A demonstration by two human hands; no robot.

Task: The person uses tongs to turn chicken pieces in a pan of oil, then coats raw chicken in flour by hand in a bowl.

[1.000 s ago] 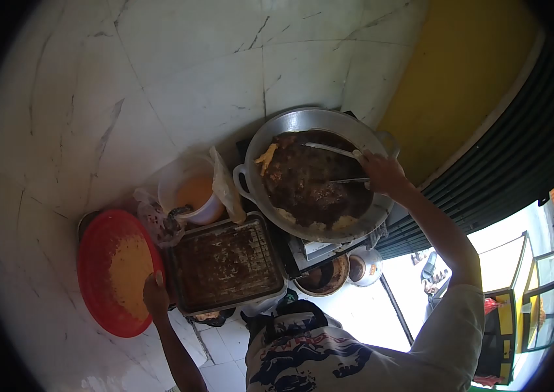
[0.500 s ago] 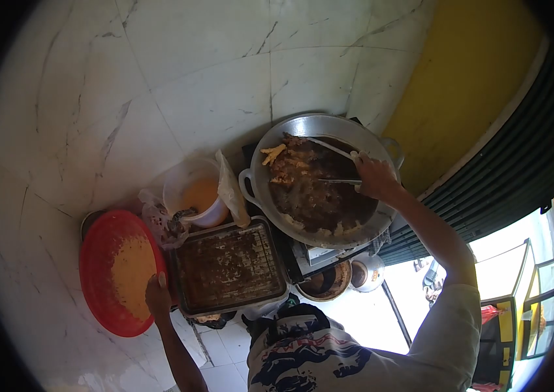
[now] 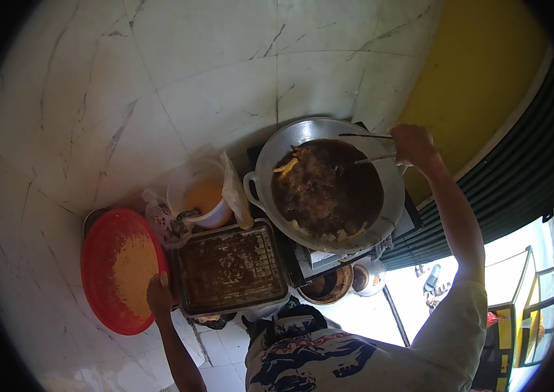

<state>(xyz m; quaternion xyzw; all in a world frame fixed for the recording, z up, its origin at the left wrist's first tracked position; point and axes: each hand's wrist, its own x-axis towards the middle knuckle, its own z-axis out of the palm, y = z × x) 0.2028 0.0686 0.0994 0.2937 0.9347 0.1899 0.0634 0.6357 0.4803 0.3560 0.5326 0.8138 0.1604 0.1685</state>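
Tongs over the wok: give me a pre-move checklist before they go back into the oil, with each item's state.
1. Right hand grips the tongs: ok.
2. Tong tips apart and empty: ok, nothing seen between them.
3. Wok seated level on its burner: cannot tell, burner mostly hidden.
4. Fried pieces within reach at the wok's far edge: ok.
5. Drain tray has room beside the wok: ok.
6. Left hand clear of the oil, resting on the red basin rim: ok.

I see white marble-look tiled wall [image 3: 159, 85], yellow panel [image 3: 479, 72], dark ribbed shutter [image 3: 518, 170], bright daylight beyond.
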